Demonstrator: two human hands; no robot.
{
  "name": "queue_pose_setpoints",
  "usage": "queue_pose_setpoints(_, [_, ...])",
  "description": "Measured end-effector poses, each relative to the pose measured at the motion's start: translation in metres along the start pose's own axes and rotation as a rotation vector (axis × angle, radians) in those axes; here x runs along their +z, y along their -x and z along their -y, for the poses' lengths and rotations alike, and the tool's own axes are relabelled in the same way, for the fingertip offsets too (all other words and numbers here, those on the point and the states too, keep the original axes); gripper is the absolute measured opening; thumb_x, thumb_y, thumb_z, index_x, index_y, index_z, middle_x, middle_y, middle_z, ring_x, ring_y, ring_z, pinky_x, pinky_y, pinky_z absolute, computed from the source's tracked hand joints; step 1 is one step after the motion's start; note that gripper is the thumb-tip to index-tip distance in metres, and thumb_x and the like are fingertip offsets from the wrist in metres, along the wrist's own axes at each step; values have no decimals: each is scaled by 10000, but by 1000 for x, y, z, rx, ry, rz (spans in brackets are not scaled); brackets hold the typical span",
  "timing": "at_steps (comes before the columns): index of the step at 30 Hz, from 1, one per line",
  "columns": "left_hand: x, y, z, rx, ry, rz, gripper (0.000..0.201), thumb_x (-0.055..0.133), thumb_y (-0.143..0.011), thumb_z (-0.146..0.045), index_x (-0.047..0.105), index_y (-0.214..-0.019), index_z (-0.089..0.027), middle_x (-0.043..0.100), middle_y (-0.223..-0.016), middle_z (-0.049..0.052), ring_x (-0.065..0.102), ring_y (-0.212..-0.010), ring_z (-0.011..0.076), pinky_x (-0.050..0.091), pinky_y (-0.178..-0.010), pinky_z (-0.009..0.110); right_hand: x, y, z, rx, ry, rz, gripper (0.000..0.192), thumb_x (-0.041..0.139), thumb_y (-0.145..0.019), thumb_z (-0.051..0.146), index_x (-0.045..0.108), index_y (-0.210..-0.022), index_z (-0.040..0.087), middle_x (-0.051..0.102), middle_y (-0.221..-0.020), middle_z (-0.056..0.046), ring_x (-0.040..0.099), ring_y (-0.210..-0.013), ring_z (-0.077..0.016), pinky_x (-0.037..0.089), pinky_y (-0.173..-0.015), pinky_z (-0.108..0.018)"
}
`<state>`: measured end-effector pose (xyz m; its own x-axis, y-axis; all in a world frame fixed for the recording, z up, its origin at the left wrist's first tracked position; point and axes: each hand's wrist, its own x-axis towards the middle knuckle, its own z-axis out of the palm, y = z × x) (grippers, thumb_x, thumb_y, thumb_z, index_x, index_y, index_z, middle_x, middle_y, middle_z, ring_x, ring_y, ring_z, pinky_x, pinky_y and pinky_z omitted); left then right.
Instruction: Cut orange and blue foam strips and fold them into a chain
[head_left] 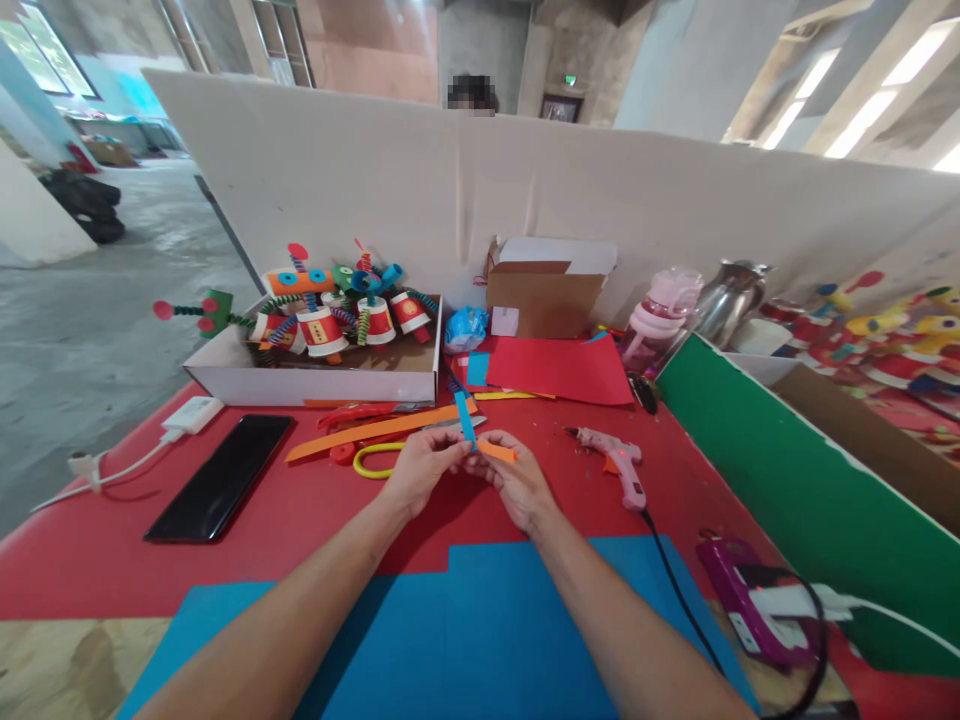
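Note:
Both of my hands meet over the middle of the red table, closed around two narrow paper strips that cross at the fingertips. My left hand pinches near the lower end of the blue paper strip, which points up. In my right hand is the orange paper strip, sticking out to the right. Fingers hide how the strips join. Just left of my hands lie yellow-handled scissors and a long orange paper strip. A pink glue gun rests to the right.
A white box holds several paper-cup figures. Red paper lies behind my hands, blue sheets in front. A black phone is left; a pink bottle, green box and purple power strip stand right.

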<state>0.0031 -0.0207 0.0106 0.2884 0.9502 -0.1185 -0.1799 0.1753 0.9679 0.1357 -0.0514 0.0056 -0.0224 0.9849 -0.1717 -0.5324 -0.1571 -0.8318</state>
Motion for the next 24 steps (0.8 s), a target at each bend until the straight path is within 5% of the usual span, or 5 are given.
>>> queue_pose_setpoints(11, [3, 0, 3, -19, 63, -67, 256, 782, -538, -338, 636, -599, -136, 584, -533, -14, 463, -480, 76, 346, -493, 219, -2, -2, -9, -46, 70, -50, 317, 803, -599, 395, 639, -758, 176, 649, -665, 21, 606, -589, -102, 527, -645, -258])
queue_pose_setpoints(24, [-1, 3, 0, 40, 8, -10, 293, 805, -537, -350, 696, -694, -128, 653, -601, 23, 529, -519, 100, 406, -527, 232, -1, -2, -8, -87, 153, -87, 296, 785, -610, 381, 623, -758, 183, 663, -679, 12, 616, -587, -108, 534, -645, -263])
